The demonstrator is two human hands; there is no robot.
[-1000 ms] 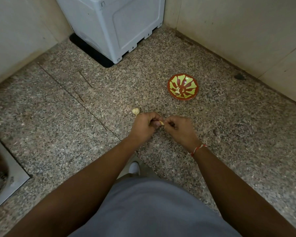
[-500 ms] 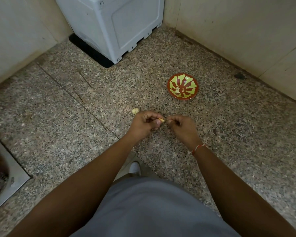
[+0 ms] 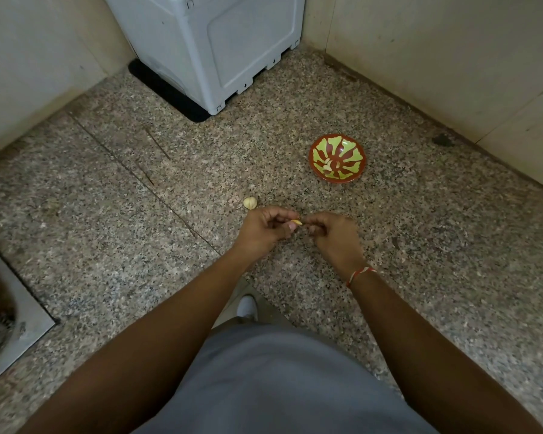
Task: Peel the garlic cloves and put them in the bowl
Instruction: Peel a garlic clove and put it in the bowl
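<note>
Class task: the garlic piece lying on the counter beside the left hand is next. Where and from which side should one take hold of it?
Grip the garlic piece across its rounded sides, coming from above with thumb and forefinger. It lies free on the counter, nothing crowding it but the left hand.

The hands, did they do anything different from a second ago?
Hardly. The left hand still pinches the garlic clove, and the right hand still picks at its tip; the two have drawn slightly apart. The bowl with peeled cloves and the garlic piece on the floor stayed put.
</note>
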